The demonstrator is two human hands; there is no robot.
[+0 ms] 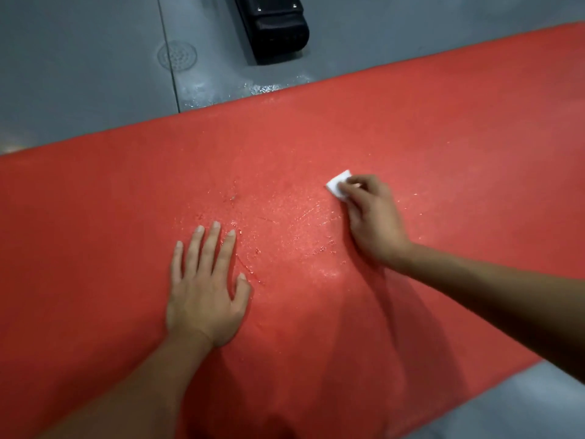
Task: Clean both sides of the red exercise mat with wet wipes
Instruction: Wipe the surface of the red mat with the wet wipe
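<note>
At the far left, a round perforated metal drain cover (177, 55) sits in the grey floor (79, 90), just left of a straight seam that runs toward the mat; the wide red foam exercise mat (95, 232) lies flat on that floor and crosses the whole view on a slant, its far edge rising toward the right. Near the left of centre, the left hand (205, 296) lies palm down on the mat, fingers straight and a little spread, thumb out to the right; just right of its fingertips the mat's surface glistens with wet streaks and droplets (the sheen reaches across to the other hand). Beyond the mat at the centre, a black moulded plastic object (272, 26) stands on the floor, cut off by the top of the view, and a small wet patch (240, 90) shines on the floor between it and the mat's far edge. Right of centre, the right hand (373, 217) reaches in from the near right, its fingers curled and pinching a small folded white wet wipe (337, 183) against the mat, the wipe's far corner showing past the fingertips.
</note>
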